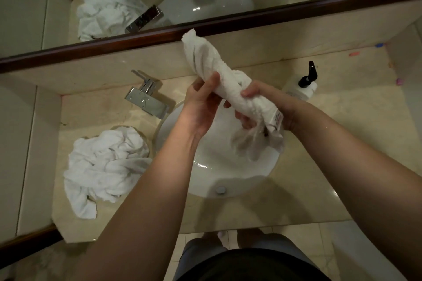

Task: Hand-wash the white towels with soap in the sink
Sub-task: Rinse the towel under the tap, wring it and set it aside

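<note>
**A:** Start with the big things. Where does everything sit?

**B:** A beige stone counter (319, 178) holds a white oval sink (228, 175). A heap of white towels (102, 166) lies on the counter just left of the sink, a chrome faucet (146, 100) stands behind it, and a pump soap bottle (301, 89) is at the back right.

**A:** And the towel being worked?

**B:** A twisted white towel (217, 70) is held above the sink, one end pointing up toward the mirror, the loose end with its care label (275, 121) hanging over the bowl.

**A:** The grip?

**B:** The left hand (201, 107) has thumb and fingers wrapped round the middle of the roll. The right hand (262, 102) clutches it lower down, near the label.

**A:** How would it handle?

**B:** Soft and limp, probably heavy with water, perhaps slick if soapy. I'd hold the thick twisted body with hands apart, not the floppy tail.
</note>
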The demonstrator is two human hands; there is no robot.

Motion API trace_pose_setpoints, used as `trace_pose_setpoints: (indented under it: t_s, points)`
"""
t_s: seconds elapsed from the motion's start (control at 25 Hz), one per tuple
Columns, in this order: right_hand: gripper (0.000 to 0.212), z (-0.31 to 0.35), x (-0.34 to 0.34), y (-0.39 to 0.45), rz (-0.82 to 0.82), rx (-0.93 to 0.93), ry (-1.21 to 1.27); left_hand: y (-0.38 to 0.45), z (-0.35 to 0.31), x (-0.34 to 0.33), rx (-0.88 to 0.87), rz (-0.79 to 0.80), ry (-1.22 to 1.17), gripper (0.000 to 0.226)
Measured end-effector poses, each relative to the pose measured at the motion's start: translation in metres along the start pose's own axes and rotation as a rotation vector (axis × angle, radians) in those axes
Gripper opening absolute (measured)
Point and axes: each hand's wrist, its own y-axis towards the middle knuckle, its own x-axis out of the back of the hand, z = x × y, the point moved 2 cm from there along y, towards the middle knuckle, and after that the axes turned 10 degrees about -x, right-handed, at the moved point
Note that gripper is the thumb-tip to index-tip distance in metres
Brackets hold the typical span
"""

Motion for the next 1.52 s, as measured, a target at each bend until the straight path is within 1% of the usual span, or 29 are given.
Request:
trace_pose_setpoints:
  t_s: [0.04, 0.08, 0.16, 0.2, 0.24, 0.32, 0.4, 0.44, 0.52, 0.6, 0.68, 0.72, 0.8, 0.88, 0.96, 1.04, 1.12, 1.16, 1.24, 1.32, 1.36, 1.4, 1.44, 1.48, 1.52]
  points:
    - [0.048, 0.001, -0.004, 0.002, 0.055, -0.007, 0.0, 0.001, 0.002, 0.0, 0.01, 0.004, -0.013, 0.082]
    - [0.058, 0.002, -0.008, 0.003, 0.079, -0.013, -0.023, 0.003, 0.002, 0.0, 0.03, 0.008, -0.029, 0.074]
    - [0.082, 0.004, -0.016, 0.008, 0.014, 0.003, -0.111, 0.007, 0.002, -0.001, 0.077, 0.011, -0.042, 0.058]
    - [0.088, 0.006, -0.02, 0.011, -0.048, 0.032, -0.13, 0.009, 0.001, -0.004, 0.085, 0.007, -0.069, 0.046]
    - [0.088, 0.008, -0.024, 0.014, -0.111, 0.06, -0.13, 0.01, -0.001, -0.006, 0.086, -0.02, -0.115, 0.033]
    - [0.072, 0.011, -0.029, 0.017, -0.267, 0.114, -0.132, 0.013, -0.001, -0.01, 0.111, -0.144, -0.164, 0.017]
    - [0.052, 0.01, -0.032, 0.02, -0.46, 0.183, -0.198, 0.016, 0.0, -0.014, 0.123, -0.29, -0.173, 0.017]
    - [0.05, 0.008, -0.031, 0.023, -0.55, 0.226, -0.263, 0.018, 0.003, -0.016, 0.118, -0.35, -0.191, 0.016]
    - [0.057, 0.002, -0.025, 0.032, -0.687, 0.288, -0.373, 0.019, 0.008, -0.016, 0.11, -0.468, -0.22, 0.012]
    - [0.064, -0.004, -0.021, 0.038, -0.746, 0.311, -0.468, 0.019, 0.014, -0.014, 0.112, -0.574, -0.215, 0.012]
    - [0.061, -0.011, -0.022, 0.04, -0.788, 0.389, -0.629, 0.015, 0.016, -0.018, 0.112, -0.639, -0.173, 0.01]
    - [0.063, -0.014, -0.024, 0.039, -0.808, 0.428, -0.703, 0.012, 0.018, -0.02, 0.118, -0.675, -0.139, 0.011]
    - [0.063, -0.019, -0.027, 0.035, -0.849, 0.443, -0.774, 0.006, 0.022, -0.022, 0.124, -0.716, -0.087, 0.014]
    - [0.063, -0.024, -0.026, 0.033, -0.83, 0.4, -0.743, 0.002, 0.026, -0.019, 0.115, -0.756, -0.025, 0.015]
    - [0.056, -0.025, -0.023, 0.031, -0.738, 0.307, -0.609, 0.0, 0.03, -0.013, 0.082, -0.773, 0.067, 0.015]
    - [0.052, -0.027, -0.025, 0.027, -0.61, 0.242, -0.483, -0.003, 0.027, -0.01, 0.061, -0.75, 0.126, 0.015]
    - [0.05, -0.032, -0.026, 0.023, -0.513, 0.204, -0.381, -0.007, 0.023, -0.007, 0.079, -0.69, 0.122, 0.016]
    - [0.045, -0.034, -0.027, 0.02, -0.491, 0.199, -0.328, -0.01, 0.019, -0.005, 0.097, -0.613, 0.081, 0.017]
    - [0.032, -0.035, -0.027, 0.017, -0.491, 0.193, -0.208, -0.015, 0.014, 0.002, 0.133, -0.342, -0.054, 0.017]
    - [0.026, -0.034, -0.024, 0.015, -0.465, 0.163, -0.049, -0.02, 0.01, 0.011, 0.107, -0.086, -0.135, 0.024]
    - [0.028, -0.033, -0.024, 0.013, -0.406, 0.146, 0.026, -0.022, 0.01, 0.015, 0.077, -0.011, -0.13, 0.025]
    - [0.033, -0.031, -0.023, 0.012, -0.331, 0.122, 0.071, -0.023, 0.012, 0.018, 0.067, 0.031, -0.127, 0.033]
    - [0.039, -0.031, -0.025, 0.011, -0.253, 0.084, 0.095, -0.022, 0.014, 0.018, 0.076, 0.05, -0.123, 0.047]
    - [0.044, -0.029, -0.028, 0.011, -0.189, 0.039, 0.107, -0.02, 0.015, 0.016, 0.098, 0.054, -0.138, 0.055]
    - [0.049, -0.028, -0.033, 0.012, -0.156, 0.007, 0.12, -0.018, 0.015, 0.013, 0.105, 0.04, -0.166, 0.053]
